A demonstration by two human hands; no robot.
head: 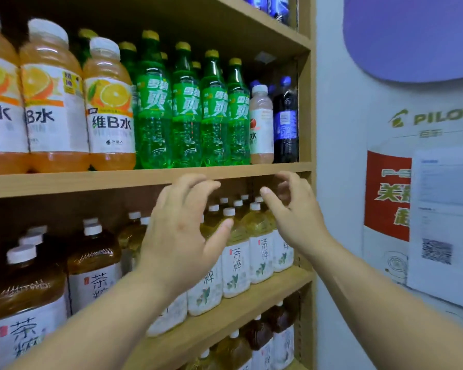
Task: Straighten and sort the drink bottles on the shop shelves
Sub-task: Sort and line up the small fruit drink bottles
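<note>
On the upper wooden shelf [118,180] stand orange vitamin-water bottles [110,108], a row of green soda bottles [183,113], one pale pink bottle [261,124] and a dark cola bottle [286,121]. The shelf below holds brown tea bottles [94,265] on the left and yellow-green tea bottles [235,263] on the right. My left hand [179,236] hovers with fingers spread in front of the yellow-green tea bottles. My right hand [294,209] is raised beside it, fingers curled apart, just under the upper shelf's edge. Neither hand holds anything.
The shelf's right upright [306,102] meets a pale wall with a Pilot logo [436,118], a red poster [385,196] and a white notice with a QR code [439,222]. More tea bottles [259,340] fill the bottom shelf. Blue packs [275,6] sit up top.
</note>
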